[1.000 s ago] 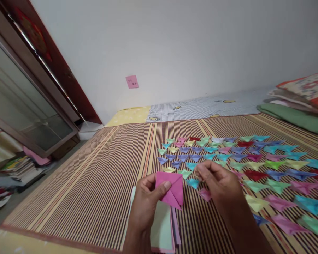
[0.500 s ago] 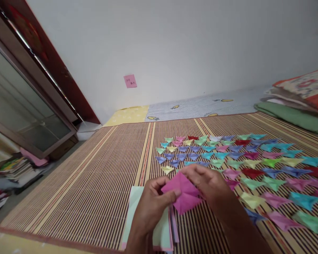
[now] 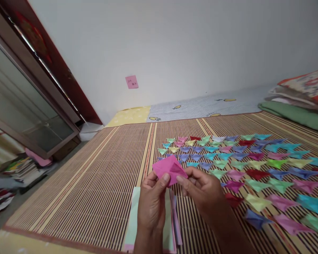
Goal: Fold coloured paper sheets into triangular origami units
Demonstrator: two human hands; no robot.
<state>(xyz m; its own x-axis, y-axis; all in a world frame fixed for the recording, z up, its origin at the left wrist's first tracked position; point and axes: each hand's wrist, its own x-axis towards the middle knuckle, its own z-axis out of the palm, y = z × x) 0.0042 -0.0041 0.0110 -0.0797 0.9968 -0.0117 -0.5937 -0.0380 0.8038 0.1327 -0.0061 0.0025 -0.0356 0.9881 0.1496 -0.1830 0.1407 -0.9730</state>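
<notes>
A bright pink folded origami paper is held up between my two hands, a raised flap showing on its face. My left hand pinches its lower left part, thumb on the front. At its right corner, my right hand grips with thumb and fingers. Under my left forearm lies a stack of coloured paper sheets, pale green on top with pink and purple edges showing. Rows of small folded paper pieces in many colours spread to the right; my right forearm hides some of them.
Everything lies on a striped bamboo mat. A pink note is stuck to the wall behind. Folded bedding is piled at the far right. At the left are a glass-paned door and a pile of books.
The pink paper has been raised and turned, and now shows a folded flap. My right hand has moved down from its upper edge to its right corner.
</notes>
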